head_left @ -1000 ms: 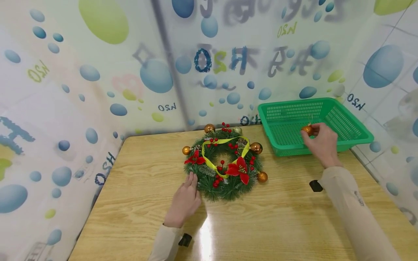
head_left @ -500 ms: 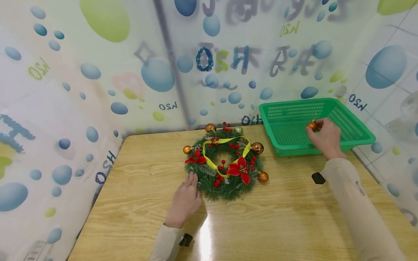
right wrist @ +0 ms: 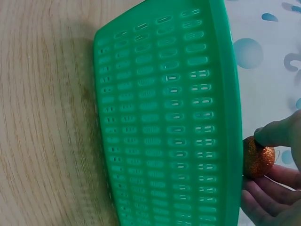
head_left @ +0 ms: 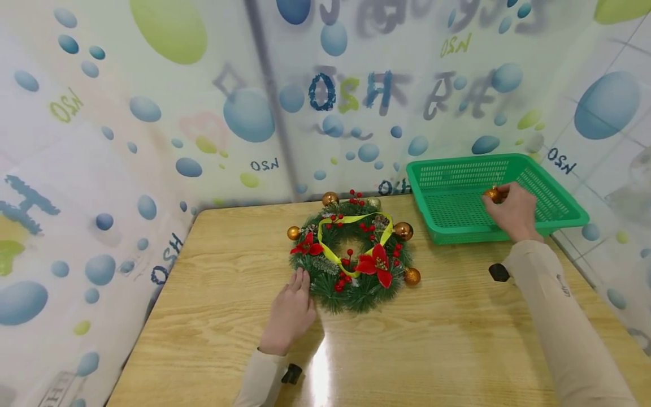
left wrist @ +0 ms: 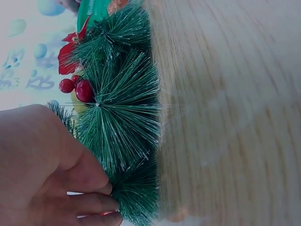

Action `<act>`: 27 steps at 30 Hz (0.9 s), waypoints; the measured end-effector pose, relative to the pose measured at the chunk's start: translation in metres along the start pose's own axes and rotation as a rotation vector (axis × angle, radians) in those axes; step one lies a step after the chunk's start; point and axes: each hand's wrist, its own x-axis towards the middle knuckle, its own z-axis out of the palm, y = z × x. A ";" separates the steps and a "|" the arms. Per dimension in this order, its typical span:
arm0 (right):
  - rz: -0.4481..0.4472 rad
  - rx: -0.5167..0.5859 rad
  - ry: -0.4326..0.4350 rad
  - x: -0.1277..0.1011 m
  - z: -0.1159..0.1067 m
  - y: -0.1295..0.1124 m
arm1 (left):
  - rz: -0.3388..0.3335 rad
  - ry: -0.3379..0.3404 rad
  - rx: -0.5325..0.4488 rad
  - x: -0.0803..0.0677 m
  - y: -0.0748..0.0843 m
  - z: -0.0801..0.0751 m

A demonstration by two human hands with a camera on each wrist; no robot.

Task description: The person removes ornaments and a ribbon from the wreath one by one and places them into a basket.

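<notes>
One ornament lifted off the wreath and held over the basket; the rest not yet removed.

The right hand pinches a glittery orange bauble between thumb and fingertips, just above the inside of the green basket at the far right of the tabletop; no other ornament shows in the basket. The left hand, fingers straight, presses on the near-left edge of the wreath, which lies flat mid-tabletop. By this judgement the work is early: five baubles, the poinsettias, berries and yellow ribbon remain attached.

Glossy wooden table; seemingly plastic bubble-printed walls.
</notes>
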 end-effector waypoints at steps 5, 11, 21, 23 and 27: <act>-0.014 -0.013 0.006 0.001 0.001 0.000 | -0.010 0.003 -0.006 -0.001 0.000 -0.003; -0.027 -0.039 -0.003 0.007 0.003 -0.001 | -0.012 0.018 -0.012 -0.002 -0.001 -0.003; -0.021 -0.059 -0.063 0.017 0.008 0.004 | -0.007 0.018 -0.005 -0.001 -0.002 -0.001; -0.015 -0.056 -0.071 0.017 0.009 0.004 | -0.004 0.015 -0.005 -0.001 -0.002 -0.001; -0.003 -0.057 -0.075 0.016 0.009 0.006 | 0.004 0.021 -0.009 0.000 -0.001 0.000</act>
